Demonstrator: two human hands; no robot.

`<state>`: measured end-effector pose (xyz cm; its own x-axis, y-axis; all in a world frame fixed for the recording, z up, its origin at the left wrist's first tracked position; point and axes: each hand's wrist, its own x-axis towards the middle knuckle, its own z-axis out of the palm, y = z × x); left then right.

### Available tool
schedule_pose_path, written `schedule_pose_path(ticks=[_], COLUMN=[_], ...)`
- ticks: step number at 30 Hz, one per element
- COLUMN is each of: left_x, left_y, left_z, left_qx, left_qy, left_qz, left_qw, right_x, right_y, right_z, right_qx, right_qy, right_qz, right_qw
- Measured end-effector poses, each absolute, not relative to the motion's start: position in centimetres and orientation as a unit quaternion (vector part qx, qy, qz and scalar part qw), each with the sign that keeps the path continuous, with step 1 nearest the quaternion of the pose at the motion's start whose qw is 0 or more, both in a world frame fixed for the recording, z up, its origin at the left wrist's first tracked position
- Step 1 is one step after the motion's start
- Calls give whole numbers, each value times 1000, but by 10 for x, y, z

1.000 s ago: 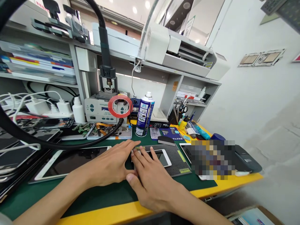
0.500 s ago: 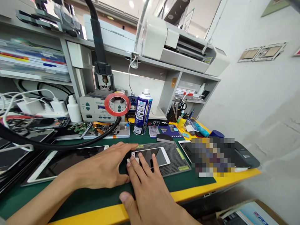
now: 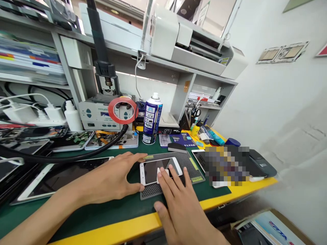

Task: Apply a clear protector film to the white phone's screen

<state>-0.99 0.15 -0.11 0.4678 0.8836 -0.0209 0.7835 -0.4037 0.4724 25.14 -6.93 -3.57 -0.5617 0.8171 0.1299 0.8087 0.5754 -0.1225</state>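
In the head view, a white-framed smartphone lies face up on a grey perforated mat, which rests on the green work mat; the left hand is spread about the phone's left end, thumb and forefinger well apart, the thumb at or just beside the near corner, pinching nothing; the right hand lies fanned out, its fingertips over a small white pad on the glass, its thumb out to the side.

As far as can be judged, the work on the screen is under way and unfinished; the phone is laid out and the pad is on it, with the glass to the pad's left uncovered; what remains appears to be the stretch under and beyond the fingers, then lifting the pad away; whether the uncovered glass is clean cannot be told.

Behind stand a blue spray can and a red-rimmed tape roll; a white-framed tablet lies partly behind the left forearm.
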Motion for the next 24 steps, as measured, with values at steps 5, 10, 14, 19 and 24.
schedule_pose_path(ticks=[5, 10, 14, 19, 24], left_x=[-8, -8, -7, -6, -5], left_y=[2, 3, 3, 2, 1], left_z=[-2, -3, -2, 0, 4], left_qx=[833, 831, 826, 826, 825], left_qy=[500, 505, 517, 519, 518], left_qz=[127, 119, 105, 104, 95], left_qw=[200, 201, 196, 195, 205], right_x=[278, 292, 293, 293, 289], right_y=[-69, -65, -60, -49, -32], right_z=[-43, -44, -39, -31, -27], right_qx=[-496, -519, -528, -539, -540], right_qy=[-864, -850, -846, -841, -840], right_qz=[-50, -70, -50, -18, -11], right_qw=[67, 55, 51, 51, 49])
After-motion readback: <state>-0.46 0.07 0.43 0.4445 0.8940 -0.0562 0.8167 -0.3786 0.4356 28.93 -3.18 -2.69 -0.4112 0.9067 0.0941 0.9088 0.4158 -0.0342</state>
